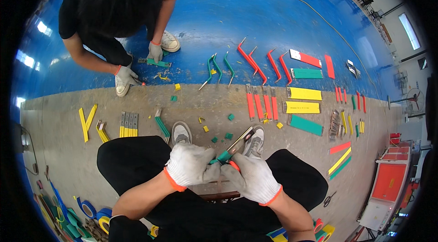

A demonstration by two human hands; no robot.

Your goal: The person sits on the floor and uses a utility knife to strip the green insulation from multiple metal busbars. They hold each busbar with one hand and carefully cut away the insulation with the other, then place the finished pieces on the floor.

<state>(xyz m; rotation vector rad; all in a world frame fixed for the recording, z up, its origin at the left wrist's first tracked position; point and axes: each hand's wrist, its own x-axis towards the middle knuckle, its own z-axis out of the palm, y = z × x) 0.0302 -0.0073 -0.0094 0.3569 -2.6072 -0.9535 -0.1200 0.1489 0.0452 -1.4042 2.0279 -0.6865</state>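
Note:
Both my hands wear white knit gloves with orange cuffs and meet between my knees. My left hand (191, 164) is closed round the near end of a metal bar (240, 141) with green sleeving (224, 156). The bar's bare metal end, with a hole in it, points up and right over my shoe. My right hand (252, 176) is closed against the bar's lower part. A red piece (234, 165), seemingly a tool handle, shows at its fingers; the rest of it is hidden. Several green scraps (229, 136) lie just beyond my hands.
Ahead, a co-worker squats with gloved hands at a green-sleeved bar (157, 63). Bent red bars (252, 64), flat yellow bars (303, 93) and red strips (258, 105) lie ahead and right. Tape rolls (86, 209) sit lower left; scissors (329, 198) and a red cabinet (390, 181) are at right.

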